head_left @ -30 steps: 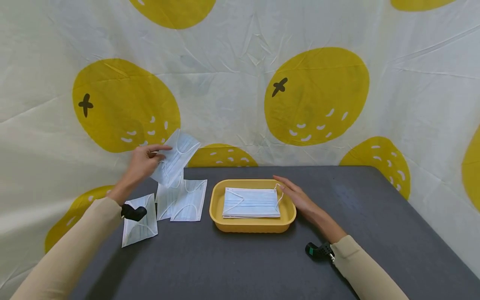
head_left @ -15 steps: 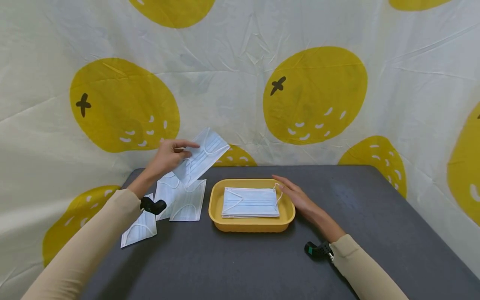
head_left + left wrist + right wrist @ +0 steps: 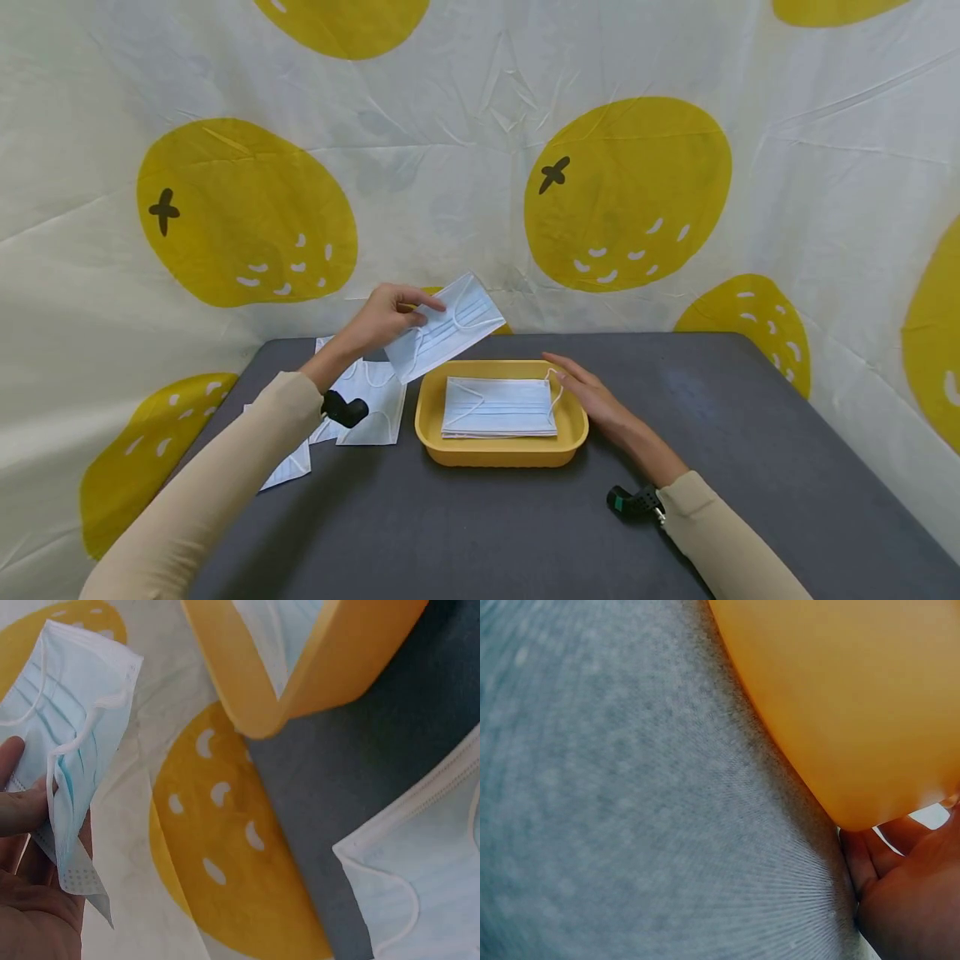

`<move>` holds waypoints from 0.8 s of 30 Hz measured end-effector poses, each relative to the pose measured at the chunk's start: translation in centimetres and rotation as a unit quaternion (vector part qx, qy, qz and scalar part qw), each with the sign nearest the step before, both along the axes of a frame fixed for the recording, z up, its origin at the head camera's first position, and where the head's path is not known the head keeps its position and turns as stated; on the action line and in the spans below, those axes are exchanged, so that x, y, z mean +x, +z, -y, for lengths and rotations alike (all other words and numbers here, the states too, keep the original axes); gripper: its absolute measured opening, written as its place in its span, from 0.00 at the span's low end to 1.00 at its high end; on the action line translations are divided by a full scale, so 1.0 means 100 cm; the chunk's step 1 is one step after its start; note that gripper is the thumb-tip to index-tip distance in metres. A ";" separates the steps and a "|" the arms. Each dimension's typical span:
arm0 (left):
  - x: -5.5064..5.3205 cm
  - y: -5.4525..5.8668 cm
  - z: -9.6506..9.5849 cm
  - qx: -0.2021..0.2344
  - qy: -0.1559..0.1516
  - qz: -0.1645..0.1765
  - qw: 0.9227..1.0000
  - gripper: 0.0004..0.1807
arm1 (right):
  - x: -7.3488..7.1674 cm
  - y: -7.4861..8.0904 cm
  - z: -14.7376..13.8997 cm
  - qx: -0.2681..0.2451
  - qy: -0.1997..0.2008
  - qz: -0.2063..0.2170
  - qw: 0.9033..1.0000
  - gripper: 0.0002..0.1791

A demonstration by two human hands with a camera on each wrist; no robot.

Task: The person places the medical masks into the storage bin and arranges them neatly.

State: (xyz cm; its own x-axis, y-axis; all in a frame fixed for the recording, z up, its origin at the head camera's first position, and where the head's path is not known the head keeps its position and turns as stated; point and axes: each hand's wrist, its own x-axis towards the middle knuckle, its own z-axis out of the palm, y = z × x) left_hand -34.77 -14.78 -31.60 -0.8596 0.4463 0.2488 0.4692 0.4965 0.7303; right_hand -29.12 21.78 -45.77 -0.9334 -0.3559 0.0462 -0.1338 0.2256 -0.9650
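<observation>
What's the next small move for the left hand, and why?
Probably bring the held mask right and lower it flat onto the mask stack: the left hand pinches it, raised and tilted, near the far left corner of the yellow tray, where the stack lies flat, and the right hand rests at the tray's right end.

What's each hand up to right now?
Left hand: holding a face mask, pinched between thumb and fingers.
Right hand: open, touching the right end of the yellow tray.
</observation>
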 end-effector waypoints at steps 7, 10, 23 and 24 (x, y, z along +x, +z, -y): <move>0.000 -0.007 -0.019 -0.031 -0.021 0.012 0.999 0.19 | 0.000 0.001 0.001 -0.004 0.002 -0.001 1.000 0.29; 0.000 -0.009 -0.025 -0.044 -0.028 0.020 0.998 0.20 | 0.000 0.000 0.001 -0.006 0.000 0.000 1.000 0.30; -0.004 -0.013 -0.052 -0.088 -0.098 0.041 0.990 0.18 | 0.001 0.002 0.003 0.006 -0.017 0.004 1.000 0.30; -0.005 -0.014 -0.054 -0.093 -0.105 0.042 0.989 0.18 | 0.001 0.003 0.003 0.006 -0.019 0.006 1.000 0.30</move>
